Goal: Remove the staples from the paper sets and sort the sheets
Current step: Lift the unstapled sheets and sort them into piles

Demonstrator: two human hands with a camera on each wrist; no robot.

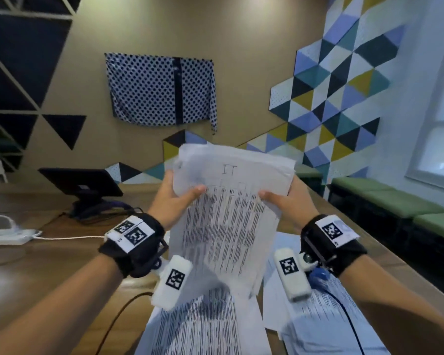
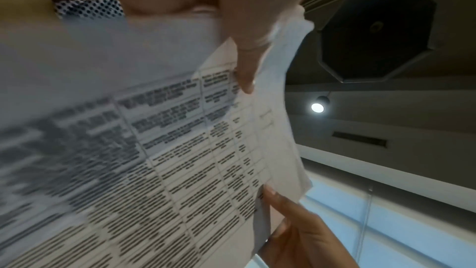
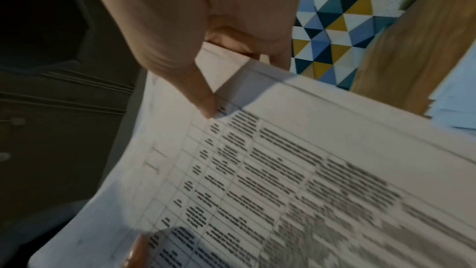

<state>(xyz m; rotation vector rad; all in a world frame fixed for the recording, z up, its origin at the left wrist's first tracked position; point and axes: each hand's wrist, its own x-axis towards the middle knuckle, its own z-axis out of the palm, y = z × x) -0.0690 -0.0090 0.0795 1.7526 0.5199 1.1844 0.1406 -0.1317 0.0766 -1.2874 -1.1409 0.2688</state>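
Note:
I hold a set of printed sheets [image 1: 228,213] up in the air above the table, its top marked "IT". My left hand [image 1: 176,194] grips its left edge, thumb on the front page and fingers behind. My right hand [image 1: 283,198] grips the right edge the same way. The left wrist view shows the left thumb [image 2: 244,64] pressed on the table-printed page [image 2: 154,170], and the right hand [image 2: 296,227] lower down. In the right wrist view the right thumb [image 3: 195,89] pins the page [image 3: 283,191]. No staple or staple remover is visible.
More printed sheets lie on the wooden table [image 1: 49,272] below: one pile [image 1: 198,326] in the middle, another [image 1: 318,326] to the right. A tablet on a stand [image 1: 82,185] sits far left, a white power strip [image 1: 8,237] with cable beside it. Green benches [image 1: 395,201] line the right wall.

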